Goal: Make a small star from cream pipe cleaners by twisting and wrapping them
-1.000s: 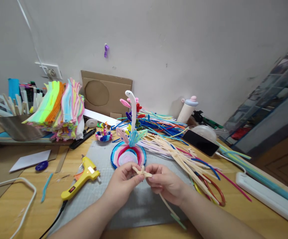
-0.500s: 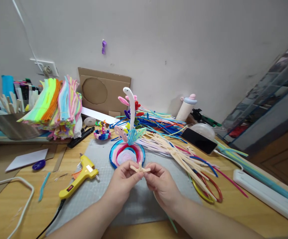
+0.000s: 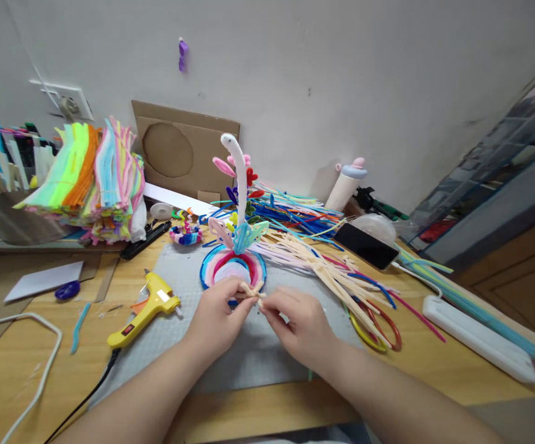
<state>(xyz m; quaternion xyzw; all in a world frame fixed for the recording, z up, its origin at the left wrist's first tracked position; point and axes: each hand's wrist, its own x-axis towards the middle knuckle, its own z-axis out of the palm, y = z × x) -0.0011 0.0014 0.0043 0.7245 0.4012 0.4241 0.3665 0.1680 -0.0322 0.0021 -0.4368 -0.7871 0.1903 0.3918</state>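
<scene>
Between my two hands is a small beige pipe-cleaner piece (image 3: 253, 291) with several short arms. My left hand (image 3: 216, 311) pinches it between thumb and fingers from the left. From the right, my right hand (image 3: 299, 320) is closed with thumb and fingertips on one end of it. Just behind my hands lies a round coil of blue, white and pink pipe cleaners (image 3: 205, 262), partly hidden by my left hand. A white pipe-cleaner stem (image 3: 240, 185) with a curved top rises behind it, with pink and teal loops (image 3: 241, 237) at its foot.
A yellow glue gun (image 3: 150, 308) lies left on the grey cutting mat (image 3: 249, 370). Beige pipe cleaners (image 3: 327, 271) spread to the right, near a black phone (image 3: 366, 245) and a white power strip (image 3: 480, 339). Colourful pipe-cleaner bundles (image 3: 77, 166) stand at the back left.
The beige piece has turned in my fingers, its arms now pointing differently. My right hand has shifted its grip to one end. The whole view has tilted slightly downward.
</scene>
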